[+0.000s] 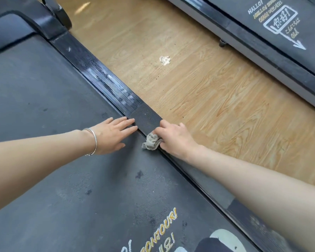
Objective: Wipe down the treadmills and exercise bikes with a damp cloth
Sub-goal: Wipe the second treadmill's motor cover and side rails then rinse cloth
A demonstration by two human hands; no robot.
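A dark treadmill fills the left of the head view, with a wide grey belt [44, 115] and a black ribbed side rail [105, 79] running diagonally. My right hand [175, 137] holds a crumpled grey cloth [152, 141] down on the rail, fingers curled over it. My left hand [111, 133] lies flat on the belt beside the rail, fingers straight and spread, with a silver bangle on the wrist. Wet-looking streaks show on the rail farther up.
Light wood-pattern floor [198, 91] lies right of the rail, with a pale scuffed patch [165, 60]. A second treadmill [273, 42] with white printed lettering stands at the upper right. The first treadmill's upright base [49, 17] rises at the top left.
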